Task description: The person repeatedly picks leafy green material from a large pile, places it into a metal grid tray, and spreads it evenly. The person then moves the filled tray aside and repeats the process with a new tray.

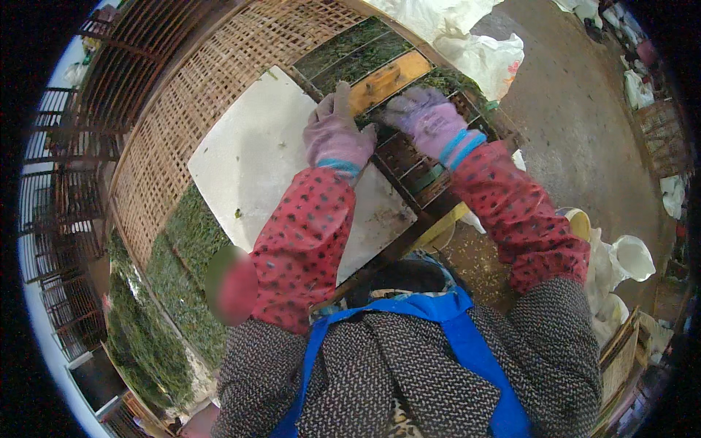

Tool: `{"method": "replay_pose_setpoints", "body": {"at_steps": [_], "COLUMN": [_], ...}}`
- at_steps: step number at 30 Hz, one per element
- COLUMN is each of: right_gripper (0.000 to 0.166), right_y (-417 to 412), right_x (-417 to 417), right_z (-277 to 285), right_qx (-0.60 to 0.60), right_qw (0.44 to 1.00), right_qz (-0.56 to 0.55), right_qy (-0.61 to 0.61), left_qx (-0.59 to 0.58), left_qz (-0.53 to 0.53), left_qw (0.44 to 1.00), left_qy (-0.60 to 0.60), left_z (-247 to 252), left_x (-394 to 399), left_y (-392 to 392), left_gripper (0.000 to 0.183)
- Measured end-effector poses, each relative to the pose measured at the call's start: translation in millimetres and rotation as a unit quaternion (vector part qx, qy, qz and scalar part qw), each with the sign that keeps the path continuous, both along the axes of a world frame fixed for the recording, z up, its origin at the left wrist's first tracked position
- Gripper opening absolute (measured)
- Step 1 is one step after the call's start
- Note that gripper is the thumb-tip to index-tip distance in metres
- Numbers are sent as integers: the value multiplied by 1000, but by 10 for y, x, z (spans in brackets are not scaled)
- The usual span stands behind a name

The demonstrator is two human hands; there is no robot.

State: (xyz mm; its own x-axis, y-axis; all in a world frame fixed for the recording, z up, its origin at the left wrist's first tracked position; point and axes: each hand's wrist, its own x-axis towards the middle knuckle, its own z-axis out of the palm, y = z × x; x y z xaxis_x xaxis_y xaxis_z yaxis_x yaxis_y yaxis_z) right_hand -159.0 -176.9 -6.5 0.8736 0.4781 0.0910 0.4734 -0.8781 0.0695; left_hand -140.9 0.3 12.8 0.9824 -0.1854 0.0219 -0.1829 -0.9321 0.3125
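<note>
My left hand (337, 128), in a pinkish knit glove, lies over the edge of a white board (246, 148). Its fingers are extended with the thumb apart, and the fingertips reach the near end of a yellow-brown wooden block with a raised grip (390, 81). This block rests across a dark frame split by thin bars (405, 189). My right hand (430, 117), gloved alike, is over the frame's middle with fingers bent down; whether it holds anything is hidden. Dark green leafy material (350, 52) fills the frame's far compartments.
A woven bamboo tray (197, 87) spreads beneath the board, with green leafy material (183, 274) at its near left. White sacks (476, 55) stand beyond the frame. A pail (578, 224) and white bags (630, 257) are on the floor at right. Slatted racks (60, 202) line the left side.
</note>
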Motion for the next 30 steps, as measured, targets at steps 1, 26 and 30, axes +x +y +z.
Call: {"method": "replay_pose_setpoints", "body": {"at_steps": [1, 26, 30], "right_gripper": [46, 48, 46], "right_y": [-57, -495, -401], "right_x": [23, -416, -396], "right_z": [11, -80, -31], "right_qx": [-41, 265, 284], "right_qw": [999, 960, 956], "right_qz": [-30, -66, -21], "right_qy": [-12, -56, -69], "left_qx": [1, -109, -61], "left_qz": [5, -221, -258], "left_qw": [1000, 952, 951], "left_qy": [0, -179, -156], "left_z": [-4, -217, -167], "left_x": [-6, 3, 23], "left_y": [-6, 398, 308], "left_gripper": [83, 34, 37]}}
